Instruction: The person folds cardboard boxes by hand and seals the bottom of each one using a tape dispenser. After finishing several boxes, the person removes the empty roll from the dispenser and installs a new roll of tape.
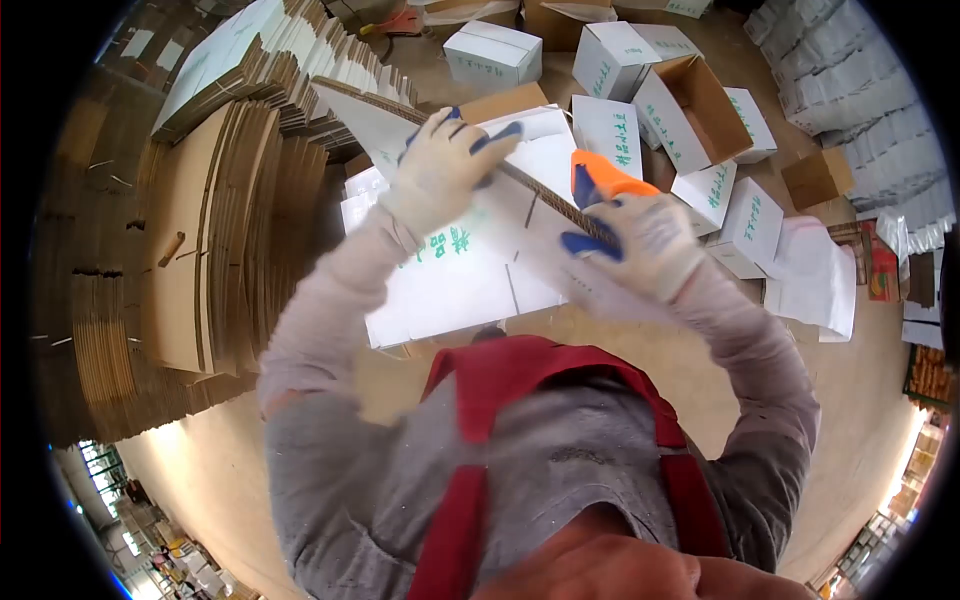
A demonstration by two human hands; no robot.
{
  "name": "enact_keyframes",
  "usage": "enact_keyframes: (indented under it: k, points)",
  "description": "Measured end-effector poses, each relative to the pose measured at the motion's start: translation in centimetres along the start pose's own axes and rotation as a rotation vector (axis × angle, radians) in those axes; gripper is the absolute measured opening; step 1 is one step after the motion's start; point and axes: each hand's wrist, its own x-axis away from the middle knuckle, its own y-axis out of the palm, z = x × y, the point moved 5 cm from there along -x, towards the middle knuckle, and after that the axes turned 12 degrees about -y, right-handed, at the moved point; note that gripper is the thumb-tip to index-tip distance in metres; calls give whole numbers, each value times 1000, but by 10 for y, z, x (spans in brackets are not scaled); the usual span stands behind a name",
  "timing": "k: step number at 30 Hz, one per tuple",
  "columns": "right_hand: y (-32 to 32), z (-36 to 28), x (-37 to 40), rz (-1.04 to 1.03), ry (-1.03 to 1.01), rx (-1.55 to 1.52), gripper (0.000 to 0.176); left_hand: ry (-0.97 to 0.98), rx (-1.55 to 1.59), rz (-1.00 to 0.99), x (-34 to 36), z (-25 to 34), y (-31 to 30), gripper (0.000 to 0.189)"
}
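A flattened white carton (540,235) with brown corrugated edges is tilted up in front of my chest. My left hand (440,165), in a white glove with blue fingertips, is closed over its upper edge left of the middle. Farther right along that edge, my right hand (645,240) in a matching glove pinches the cardboard. An orange plastic tool (608,175) sticks out at the right hand's fingers; the hand hides part of it. Beneath lie white cardboard panels (440,290) with green printed characters.
Tall stacks of flattened cardboard (185,240) stand on the left, with white-faced sheets (225,60) behind. Several white boxes (605,60) crowd the back right, among them an open one (690,110). White wrapped bundles (850,70) line the far right, near a white sack (815,270).
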Motion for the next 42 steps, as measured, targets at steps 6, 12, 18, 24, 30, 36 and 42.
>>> enact_keyframes:
  k: [6,12,18,24,30,36,42]
  points:
    - [29,8,-8,-203,-22,-102,50,91,1,60,53,28,-14,41]
    - [16,54,-47,-13,1,38,45,30,270,-62,52,17,-43,30]
    - [-22,71,-70,-10,190,43,35,-23,539,-1217,74,68,-46,35]
    - [10,75,-79,-28,271,-24,36,-229,409,-856,36,163,19,60]
    - [17,80,-74,84,270,-16,34,6,958,-1524,62,48,202,71]
    - [14,71,-60,105,280,-39,34,21,-337,-922,-10,76,90,61]
    - [23,78,-69,291,234,12,30,-645,-104,-309,-46,-79,9,49]
